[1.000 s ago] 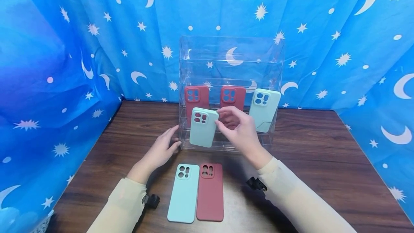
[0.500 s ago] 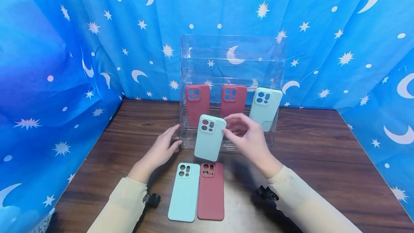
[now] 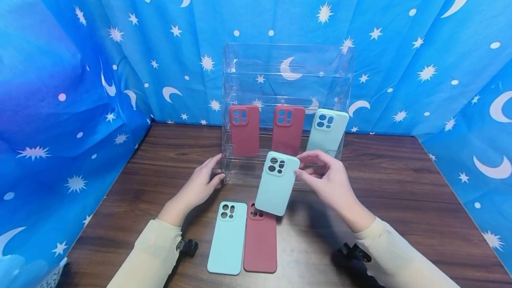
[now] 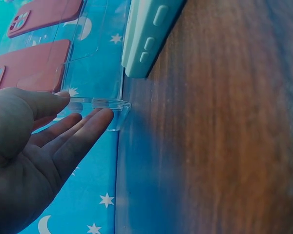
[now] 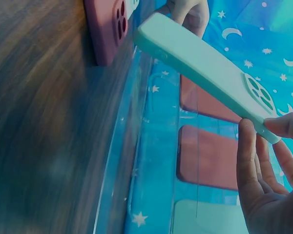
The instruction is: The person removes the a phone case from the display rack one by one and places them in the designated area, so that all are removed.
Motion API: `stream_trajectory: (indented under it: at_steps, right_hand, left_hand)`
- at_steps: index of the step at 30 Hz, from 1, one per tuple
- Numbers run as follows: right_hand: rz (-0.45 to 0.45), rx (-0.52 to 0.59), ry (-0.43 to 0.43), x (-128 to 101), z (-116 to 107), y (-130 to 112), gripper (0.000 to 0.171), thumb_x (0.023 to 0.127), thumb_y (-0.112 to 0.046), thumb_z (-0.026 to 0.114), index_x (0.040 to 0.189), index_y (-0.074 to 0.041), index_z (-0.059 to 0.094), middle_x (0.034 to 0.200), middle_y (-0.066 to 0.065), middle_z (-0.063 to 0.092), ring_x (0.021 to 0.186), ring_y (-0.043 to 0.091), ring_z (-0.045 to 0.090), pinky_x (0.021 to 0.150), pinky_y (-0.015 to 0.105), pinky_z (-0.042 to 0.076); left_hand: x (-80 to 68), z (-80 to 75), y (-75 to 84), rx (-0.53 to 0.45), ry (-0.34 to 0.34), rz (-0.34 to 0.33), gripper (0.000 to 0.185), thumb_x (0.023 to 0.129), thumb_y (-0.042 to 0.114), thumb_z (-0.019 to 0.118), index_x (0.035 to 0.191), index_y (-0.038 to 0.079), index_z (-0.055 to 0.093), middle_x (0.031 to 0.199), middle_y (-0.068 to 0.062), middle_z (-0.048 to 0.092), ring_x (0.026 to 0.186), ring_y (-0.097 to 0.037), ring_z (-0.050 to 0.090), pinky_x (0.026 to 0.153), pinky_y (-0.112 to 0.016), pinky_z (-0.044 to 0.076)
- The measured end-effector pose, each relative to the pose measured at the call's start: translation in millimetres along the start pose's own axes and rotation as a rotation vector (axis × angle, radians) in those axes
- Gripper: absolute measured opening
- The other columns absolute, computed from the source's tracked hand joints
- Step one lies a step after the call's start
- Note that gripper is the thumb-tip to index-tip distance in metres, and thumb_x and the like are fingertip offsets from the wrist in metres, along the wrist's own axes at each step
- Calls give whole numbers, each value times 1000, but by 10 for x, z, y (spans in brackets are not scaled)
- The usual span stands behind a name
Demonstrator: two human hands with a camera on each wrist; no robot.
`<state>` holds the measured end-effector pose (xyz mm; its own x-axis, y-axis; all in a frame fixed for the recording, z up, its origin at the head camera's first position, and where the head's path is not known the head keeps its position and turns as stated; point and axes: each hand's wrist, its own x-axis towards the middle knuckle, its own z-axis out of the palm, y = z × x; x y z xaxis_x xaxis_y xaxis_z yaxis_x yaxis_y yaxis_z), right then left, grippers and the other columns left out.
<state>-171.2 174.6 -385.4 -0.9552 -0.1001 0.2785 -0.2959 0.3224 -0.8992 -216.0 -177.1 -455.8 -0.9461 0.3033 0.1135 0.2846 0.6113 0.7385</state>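
Note:
My right hand pinches a mint-green phone case by its upper right corner. The case is tilted and overlaps the top of a red phone case lying on the table. In the right wrist view, the thumb and fingertips grip the held case near its camera cutouts. My left hand rests at the lower left corner of a clear acrylic display stand. Its fingers are nearly straight in the left wrist view. Another mint phone case lies left of the red one.
A left red case, a middle red case and a mint case stand upright in a row of the display stand. Behind the wooden table hangs a blue curtain with moons and stars.
My right hand has drawn the mint phone case away from the stand's front, toward the right and nearer to me. The left hand has stayed at the stand's corner.

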Motion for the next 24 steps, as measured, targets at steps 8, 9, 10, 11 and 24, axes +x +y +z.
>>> stream_trajectory:
  at_steps: [8, 9, 10, 11, 24]
  right_hand:
    - [38, 63, -76, -33, -172, 116, 29, 90, -3, 78, 118, -3, 68, 99, 15, 76, 76, 23, 77, 65, 34, 68]
    - [44, 79, -91, -41, -191, 133, 29, 90, -1, 78, 118, -1, 68, 97, 13, 76, 75, 23, 77, 65, 36, 68]
    - [52, 91, -106, -51, -209, 149, 30, 90, 0, 77, 118, 1, 67, 96, 11, 76, 74, 22, 77, 66, 38, 69]
    - [62, 100, -122, -61, -225, 164, 30, 90, 0, 77, 118, 2, 66, 95, 9, 76, 73, 21, 77, 67, 40, 69]
    - [218, 144, -376, -166, -318, 322, 34, 91, -2, 73, 121, 9, 62, 96, 18, 73, 76, 25, 75, 72, 44, 69]
  left_hand:
    - [-8, 8, -3, -7, -1, 3, 63, 104, 7, 59, 161, 5, 31, 154, -23, 46, 125, -37, 65, 83, -22, 66]
    - [-7, 9, -1, -7, -2, -2, 63, 105, 8, 59, 161, 6, 31, 154, -22, 46, 125, -37, 65, 83, -22, 66]
    - [-5, 10, -4, -8, -3, 0, 63, 105, 8, 59, 161, 6, 31, 155, -22, 46, 125, -37, 65, 83, -22, 66]
    - [-4, 10, -5, -8, -5, 0, 64, 105, 8, 59, 161, 6, 30, 155, -22, 45, 126, -37, 65, 83, -22, 66]
    - [-3, -3, 11, 9, 14, 27, 63, 104, 7, 60, 160, 4, 33, 154, -23, 46, 124, -38, 66, 84, -24, 66]
